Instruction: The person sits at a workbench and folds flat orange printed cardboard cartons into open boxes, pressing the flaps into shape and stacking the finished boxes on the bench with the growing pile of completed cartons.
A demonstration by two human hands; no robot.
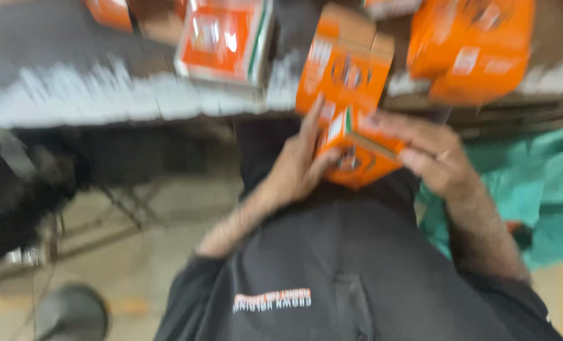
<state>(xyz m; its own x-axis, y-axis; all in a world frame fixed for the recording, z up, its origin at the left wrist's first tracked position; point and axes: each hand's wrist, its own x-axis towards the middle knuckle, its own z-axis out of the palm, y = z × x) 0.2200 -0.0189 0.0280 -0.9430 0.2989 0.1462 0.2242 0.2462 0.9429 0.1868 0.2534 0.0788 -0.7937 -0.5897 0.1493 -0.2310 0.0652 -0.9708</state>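
The picture is blurred by motion. Both my hands hold a small orange carton box [357, 158] in front of my black shirt. My left hand [297, 167] grips its left side, fingers reaching up along the box. My right hand [430, 155], with a ring on one finger, covers its right side and top flap. Just above it, a taller orange box [344, 63] stands at the edge of a grey table [105, 95].
On the table are a white-and-orange box [225, 38] and a larger orange box [471, 44] at the right. A green cloth [540, 189] lies to my right. A dark round object [73, 312] sits on the floor at the lower left.
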